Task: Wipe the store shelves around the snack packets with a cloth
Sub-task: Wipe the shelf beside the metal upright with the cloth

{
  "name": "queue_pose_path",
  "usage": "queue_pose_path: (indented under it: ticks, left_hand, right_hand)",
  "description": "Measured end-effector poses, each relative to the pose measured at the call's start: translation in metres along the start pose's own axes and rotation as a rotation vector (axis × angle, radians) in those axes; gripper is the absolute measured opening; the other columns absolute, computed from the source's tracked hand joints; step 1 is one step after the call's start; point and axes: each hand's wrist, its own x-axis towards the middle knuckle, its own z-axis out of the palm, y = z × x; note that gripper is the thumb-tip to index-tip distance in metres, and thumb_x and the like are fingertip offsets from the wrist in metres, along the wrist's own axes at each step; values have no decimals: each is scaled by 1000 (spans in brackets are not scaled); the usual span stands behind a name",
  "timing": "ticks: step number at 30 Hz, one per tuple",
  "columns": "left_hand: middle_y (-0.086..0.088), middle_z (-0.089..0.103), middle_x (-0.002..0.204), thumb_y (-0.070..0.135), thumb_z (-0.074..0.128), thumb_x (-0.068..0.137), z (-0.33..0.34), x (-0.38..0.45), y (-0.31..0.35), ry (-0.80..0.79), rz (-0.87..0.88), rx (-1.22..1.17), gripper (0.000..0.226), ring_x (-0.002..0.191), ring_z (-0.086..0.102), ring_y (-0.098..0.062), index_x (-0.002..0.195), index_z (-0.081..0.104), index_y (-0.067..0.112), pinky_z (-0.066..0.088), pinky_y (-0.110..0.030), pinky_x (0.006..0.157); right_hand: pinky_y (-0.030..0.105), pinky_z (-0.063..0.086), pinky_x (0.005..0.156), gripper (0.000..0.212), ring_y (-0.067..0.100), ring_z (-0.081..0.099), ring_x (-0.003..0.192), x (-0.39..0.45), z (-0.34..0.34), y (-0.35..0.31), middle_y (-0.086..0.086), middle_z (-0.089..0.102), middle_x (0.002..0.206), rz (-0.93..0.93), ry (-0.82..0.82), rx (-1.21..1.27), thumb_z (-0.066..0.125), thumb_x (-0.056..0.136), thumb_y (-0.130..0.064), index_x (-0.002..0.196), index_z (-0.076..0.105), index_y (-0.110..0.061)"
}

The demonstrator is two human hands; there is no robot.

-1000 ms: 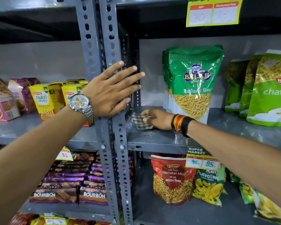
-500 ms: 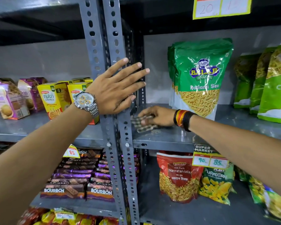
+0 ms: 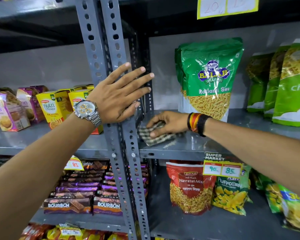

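My right hand (image 3: 168, 122) presses a dark checked cloth (image 3: 156, 135) flat onto the grey metal shelf (image 3: 185, 149), at its left end beside the upright. Just behind that hand stands a green Ratlami Sev snack packet (image 3: 210, 78), apart from it. My left hand (image 3: 119, 95), with a wristwatch, lies flat with spread fingers against the perforated grey upright post (image 3: 100, 37) and holds nothing.
More green snack packets (image 3: 284, 84) stand at the right of the same shelf. Biscuit boxes (image 3: 50, 108) fill the left bay. Below are a red Navratan Mix bag (image 3: 190, 186), a Puffcorn bag (image 3: 232, 193), Bourbon packs (image 3: 68, 205) and price tags (image 3: 222, 168).
My right hand has slid the cloth slightly forward and right along the shelf, towards the front edge. My left hand stays on the upright; the view has shifted a little.
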Motion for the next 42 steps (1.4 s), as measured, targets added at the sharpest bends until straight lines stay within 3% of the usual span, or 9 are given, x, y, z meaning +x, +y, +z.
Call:
queue_pose_path:
  ticks: [3,7,10,14,18,24,30,35,42]
  left_hand:
    - [-10,17,167,34,33,102,0,0,0,7,0,-4,54,154,11,-30,151,42,11,13,-59,122]
    - [-10,15,167,35,33,103,-2,-1,-1,4,3,3,55,154,11,-30,152,40,11,13,-59,122]
    - [-10,15,167,35,32,102,0,-1,1,-4,-1,0,55,154,10,-30,151,41,11,12,-59,122]
    - [-10,18,167,34,32,103,0,0,1,15,2,-8,54,154,12,-30,150,42,11,13,-59,122]
    - [-10,18,167,35,30,103,0,-1,0,13,0,-13,55,154,12,-30,151,42,11,12,-58,122]
    - [-11,20,166,34,33,102,1,-2,1,43,-3,-9,53,154,14,-31,149,44,10,12,-58,123]
    - [-11,19,166,35,31,103,-3,-1,0,15,-3,-23,55,154,13,-30,152,40,11,13,-58,122]
    - [-11,20,166,35,32,103,-1,-2,1,22,-1,-9,55,154,13,-31,151,41,10,11,-57,123]
    - [-12,22,165,36,27,103,-3,0,3,19,-6,-36,56,154,15,-31,150,43,9,13,-58,122]
  right_hand:
    - [16,40,88,36,-6,58,92,6,4,-1,-14,65,107,-14,67,-13,70,85,-35,118,64,-20]
    - [5,38,78,35,-8,53,89,-10,16,0,-15,56,104,-1,32,-47,63,91,-33,122,59,-20]
    - [5,41,84,31,-3,56,92,-34,12,4,-4,62,112,2,-29,-31,65,90,-30,118,61,-19]
    - [-2,38,86,35,5,55,102,-32,-1,4,-6,61,114,12,142,20,65,90,-27,123,59,-14]
    - [36,42,106,34,17,56,111,-30,16,12,3,58,121,76,211,-90,63,90,-35,122,59,-23]
    - [6,40,80,30,-7,54,89,-88,9,5,-13,58,107,38,94,-68,60,93,-35,121,59,-24]
    - [45,41,101,28,22,53,105,-77,15,14,8,56,114,126,298,-188,57,93,-40,118,58,-26]
    - [16,44,87,24,11,57,102,-136,11,6,-2,58,112,59,151,-109,57,94,-33,117,58,-24]
    - [37,43,98,29,15,52,103,-130,-15,45,-3,53,109,222,427,-168,59,94,-32,120,60,-21]
